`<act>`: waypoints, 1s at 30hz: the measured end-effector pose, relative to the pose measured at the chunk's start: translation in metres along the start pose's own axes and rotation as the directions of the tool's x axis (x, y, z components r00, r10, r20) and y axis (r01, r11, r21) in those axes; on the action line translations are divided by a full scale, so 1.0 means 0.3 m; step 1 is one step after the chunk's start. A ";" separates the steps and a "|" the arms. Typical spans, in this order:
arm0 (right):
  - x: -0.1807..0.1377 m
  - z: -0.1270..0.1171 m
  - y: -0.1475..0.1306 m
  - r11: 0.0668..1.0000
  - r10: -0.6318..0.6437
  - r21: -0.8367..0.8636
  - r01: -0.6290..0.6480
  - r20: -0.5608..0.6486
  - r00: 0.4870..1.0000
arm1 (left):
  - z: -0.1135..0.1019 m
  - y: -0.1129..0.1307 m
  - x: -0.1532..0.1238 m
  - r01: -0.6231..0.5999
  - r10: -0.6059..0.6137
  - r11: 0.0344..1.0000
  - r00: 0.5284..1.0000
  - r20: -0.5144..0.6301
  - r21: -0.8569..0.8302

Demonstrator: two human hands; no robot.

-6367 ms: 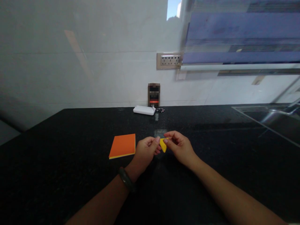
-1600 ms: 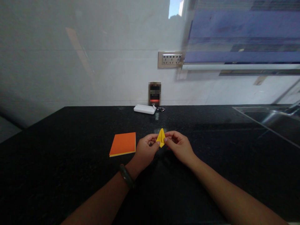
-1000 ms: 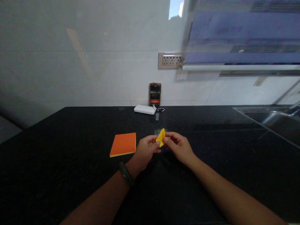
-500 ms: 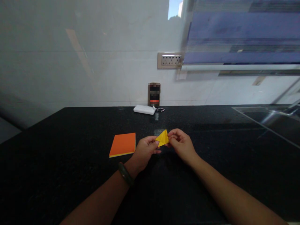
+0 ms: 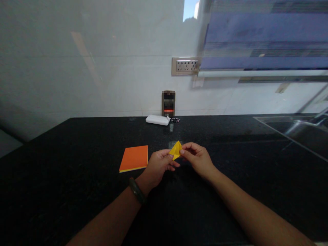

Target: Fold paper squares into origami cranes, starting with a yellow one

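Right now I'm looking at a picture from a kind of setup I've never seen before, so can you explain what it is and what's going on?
There's no machine here: you're seeing a person's own bare hands. The picture comes from a camera worn on the head, looking forward and down. The left hand, with a dark bangle on its wrist, and the right hand pinch a small folded yellow paper between them. On the dark counter, an orange pad lies beside the left hand. Farther back is a white block with a beaded strap at its right end. Behind it, something upright stands by the wall, too pixelated to identify. A sink is at the right edge.
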State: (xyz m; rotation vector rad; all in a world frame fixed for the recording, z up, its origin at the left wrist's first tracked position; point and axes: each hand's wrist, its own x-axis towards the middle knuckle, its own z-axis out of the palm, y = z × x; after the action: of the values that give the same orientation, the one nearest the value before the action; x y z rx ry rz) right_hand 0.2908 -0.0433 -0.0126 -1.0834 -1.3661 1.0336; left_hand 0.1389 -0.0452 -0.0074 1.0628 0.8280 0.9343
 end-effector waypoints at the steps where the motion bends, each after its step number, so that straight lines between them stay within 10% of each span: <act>1: -0.001 -0.003 0.001 0.999 -0.036 -0.011 0.037 0.033 0.999 | 0.001 0.002 0.001 0.010 -0.010 0.999 1.000 0.006 -0.040; 20: -0.018 -0.011 0.007 0.690 -0.446 -0.468 0.551 0.324 0.834 | -0.008 -0.002 0.004 0.037 -0.037 0.999 0.999 -0.032 0.000; 30: -0.022 -0.003 0.002 0.639 -0.466 -0.527 0.560 0.315 0.827 | 0.005 0.010 -0.008 0.031 -0.034 0.998 0.997 0.070 0.048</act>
State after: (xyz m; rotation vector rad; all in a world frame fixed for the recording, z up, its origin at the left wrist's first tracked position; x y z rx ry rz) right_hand 0.2921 -0.0497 -0.0146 -0.9576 -2.0636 0.2352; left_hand 0.1387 -0.0474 -0.0039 1.1135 0.8095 0.8485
